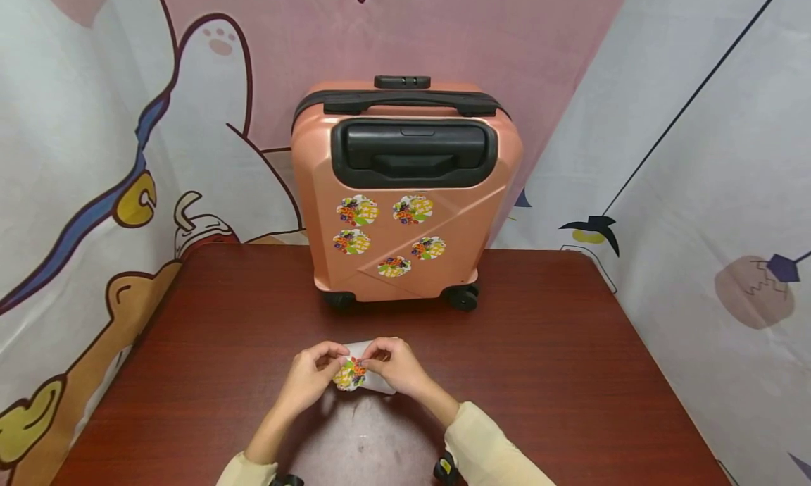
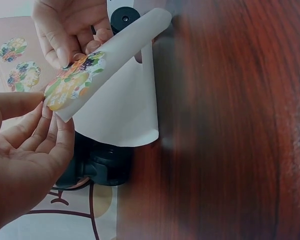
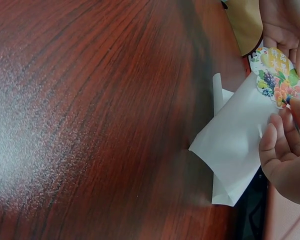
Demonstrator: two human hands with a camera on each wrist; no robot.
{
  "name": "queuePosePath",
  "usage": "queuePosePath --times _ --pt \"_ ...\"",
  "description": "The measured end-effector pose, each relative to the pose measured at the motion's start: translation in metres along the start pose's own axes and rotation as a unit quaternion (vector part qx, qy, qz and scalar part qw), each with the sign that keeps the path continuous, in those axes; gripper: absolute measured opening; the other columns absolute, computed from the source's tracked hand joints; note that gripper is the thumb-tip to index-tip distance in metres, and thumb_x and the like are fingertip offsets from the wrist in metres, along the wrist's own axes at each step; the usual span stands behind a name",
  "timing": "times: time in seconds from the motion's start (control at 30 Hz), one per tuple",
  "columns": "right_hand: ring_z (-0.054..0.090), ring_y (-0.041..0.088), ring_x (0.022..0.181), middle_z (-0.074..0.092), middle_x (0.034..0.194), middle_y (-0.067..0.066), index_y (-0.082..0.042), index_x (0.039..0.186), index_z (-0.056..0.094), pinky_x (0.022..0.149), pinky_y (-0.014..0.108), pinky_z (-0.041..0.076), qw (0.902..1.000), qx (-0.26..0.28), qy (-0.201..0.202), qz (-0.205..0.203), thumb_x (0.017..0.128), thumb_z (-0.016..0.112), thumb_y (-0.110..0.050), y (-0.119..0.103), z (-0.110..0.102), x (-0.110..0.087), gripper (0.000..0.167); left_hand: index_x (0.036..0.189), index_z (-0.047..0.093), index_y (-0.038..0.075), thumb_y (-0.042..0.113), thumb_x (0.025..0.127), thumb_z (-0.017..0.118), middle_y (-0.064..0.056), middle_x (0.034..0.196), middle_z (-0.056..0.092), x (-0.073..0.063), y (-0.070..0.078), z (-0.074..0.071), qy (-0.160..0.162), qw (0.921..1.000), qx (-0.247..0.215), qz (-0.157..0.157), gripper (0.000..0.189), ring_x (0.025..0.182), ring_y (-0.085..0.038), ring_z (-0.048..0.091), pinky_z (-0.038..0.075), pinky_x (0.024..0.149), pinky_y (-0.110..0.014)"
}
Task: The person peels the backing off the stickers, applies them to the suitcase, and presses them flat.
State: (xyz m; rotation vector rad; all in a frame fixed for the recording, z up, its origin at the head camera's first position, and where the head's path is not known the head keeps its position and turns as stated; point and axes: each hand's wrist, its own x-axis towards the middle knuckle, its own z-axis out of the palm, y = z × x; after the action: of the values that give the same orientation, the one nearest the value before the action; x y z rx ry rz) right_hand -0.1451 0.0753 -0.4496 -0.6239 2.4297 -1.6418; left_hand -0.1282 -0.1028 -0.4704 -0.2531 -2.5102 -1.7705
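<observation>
Both hands meet over the near part of the table around a round fruit-print sticker (image 1: pixel 350 375) on a curled sheet of white backing paper (image 2: pixel 125 105). My left hand (image 1: pixel 308 379) pinches the sheet at the sticker's edge between thumb and fingers. From the other side my right hand (image 1: pixel 399 370) pinches the sticker's opposite edge, its thumb and fingertip at the orange fruit print. In the right wrist view the sticker (image 3: pixel 276 77) lies at the top of the bent paper (image 3: pixel 235 135), which hangs below the fingers.
A rose-gold suitcase (image 1: pixel 405 225) stands upright at the table's back, black wheels down, with several fruit stickers (image 1: pixel 357 210) on its front. The brown wooden table (image 1: pixel 538 373) extends to both sides. A cartoon-print cloth (image 1: pixel 557 84) hangs behind and around it.
</observation>
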Motion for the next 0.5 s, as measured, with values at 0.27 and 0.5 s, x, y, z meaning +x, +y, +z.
queuePosePath --times 0.27,0.5 --pt "0.049 0.006 0.060 0.060 0.070 0.004 -0.001 0.075 0.063 0.055 0.021 0.043 0.9999 -0.007 -0.007 0.011 0.079 0.066 0.001 0.029 0.006 0.004 0.006 0.083 0.066 0.002 -0.002 0.080 0.063 -0.001 0.074 0.063 -0.001 -0.004 0.000 0.002 0.9995 0.006 0.030 0.006 0.067 -0.009 0.058 0.047 0.063 -0.023" --pt "0.050 0.005 0.060 0.059 0.069 0.002 -0.002 0.075 0.063 0.056 0.021 0.044 0.9995 0.004 -0.027 0.015 0.080 0.065 0.001 0.031 0.006 0.003 0.006 0.082 0.066 0.002 -0.003 0.079 0.064 0.001 0.072 0.063 -0.002 -0.006 -0.001 0.011 0.9990 0.022 0.037 0.007 0.065 -0.007 0.056 0.045 0.060 -0.022"
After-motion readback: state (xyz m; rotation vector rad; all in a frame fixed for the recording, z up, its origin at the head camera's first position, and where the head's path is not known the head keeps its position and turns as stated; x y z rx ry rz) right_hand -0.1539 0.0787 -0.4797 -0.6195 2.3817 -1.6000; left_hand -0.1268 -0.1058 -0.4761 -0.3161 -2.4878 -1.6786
